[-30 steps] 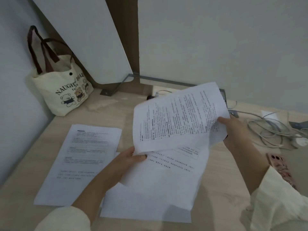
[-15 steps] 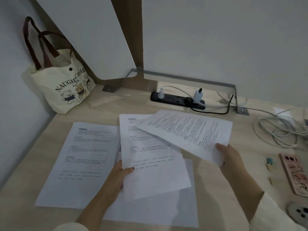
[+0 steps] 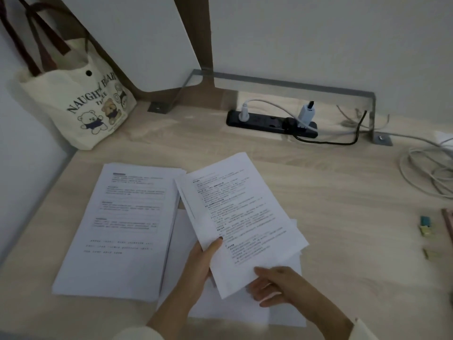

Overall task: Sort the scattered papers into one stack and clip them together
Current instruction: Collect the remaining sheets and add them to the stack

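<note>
Both hands hold a small bundle of printed sheets [image 3: 240, 217] tilted over the desk. My left hand [image 3: 199, 266] grips its left edge, thumb on top. My right hand [image 3: 272, 285] pinches its near corner from the right. Flat on the desk to the left lies a printed page [image 3: 122, 229], with other sheets showing under its right edge. A blank white sheet [image 3: 235, 312] lies under my hands. Small clips [image 3: 426, 225] sit at the right of the desk, one blue, the others yellowish, far from both hands.
A cream tote bag [image 3: 81, 106] with bear prints stands at the back left. A black power strip [image 3: 269, 122] with plugs lies along the back wall. Coiled white cables [image 3: 426, 170] sit at the far right. A phone edge [image 3: 448, 220] shows at the right border.
The raised sheets came down toward the desk and were brought together into one bundle. My right hand moved from the far sheet's right edge to the bundle's near corner.
</note>
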The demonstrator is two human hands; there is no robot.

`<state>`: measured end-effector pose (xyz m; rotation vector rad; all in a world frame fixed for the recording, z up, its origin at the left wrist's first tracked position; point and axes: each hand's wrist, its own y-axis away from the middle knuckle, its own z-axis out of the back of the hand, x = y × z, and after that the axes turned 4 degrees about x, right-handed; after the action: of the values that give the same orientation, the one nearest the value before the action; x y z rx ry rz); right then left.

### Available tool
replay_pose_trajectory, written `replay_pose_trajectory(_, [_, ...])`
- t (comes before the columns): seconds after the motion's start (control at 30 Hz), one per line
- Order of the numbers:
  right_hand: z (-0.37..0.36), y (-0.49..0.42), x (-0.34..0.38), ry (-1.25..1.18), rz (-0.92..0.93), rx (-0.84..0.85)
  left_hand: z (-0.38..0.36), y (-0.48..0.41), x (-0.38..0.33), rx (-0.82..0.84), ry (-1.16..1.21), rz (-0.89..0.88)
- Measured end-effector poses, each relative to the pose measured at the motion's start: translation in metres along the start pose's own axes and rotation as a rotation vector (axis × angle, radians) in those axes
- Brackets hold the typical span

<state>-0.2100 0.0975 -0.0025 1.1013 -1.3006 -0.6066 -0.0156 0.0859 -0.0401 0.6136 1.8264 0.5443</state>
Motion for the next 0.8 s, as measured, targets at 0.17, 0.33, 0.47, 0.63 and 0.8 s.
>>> replay_pose_trajectory(0.17, [0.015,-0.012,-0.017,0.105,0.220,-0.196,-0.004,-0.003,0.002,-0.194,-0.177,-0.051])
replay_pose_trajectory(0.33, [0.038,-0.028,-0.009,0.725,0.439,-0.610,0.020,0.012,-0.035,-0.251,-0.242,-0.218])
replay_pose_trajectory(0.47, [0.045,-0.047,0.012,0.992,0.467,-0.590,0.038,0.022,-0.047,-0.280,-0.217,-0.235])
replay_pose_trajectory(0.63, [0.056,-0.058,0.031,1.201,0.251,-0.618,0.058,0.023,-0.039,-0.293,-0.217,-0.218])
replay_pose_trajectory(0.8, [0.078,-0.032,0.028,0.768,0.192,-0.848,0.057,0.024,-0.034,-0.261,-0.173,-0.201])
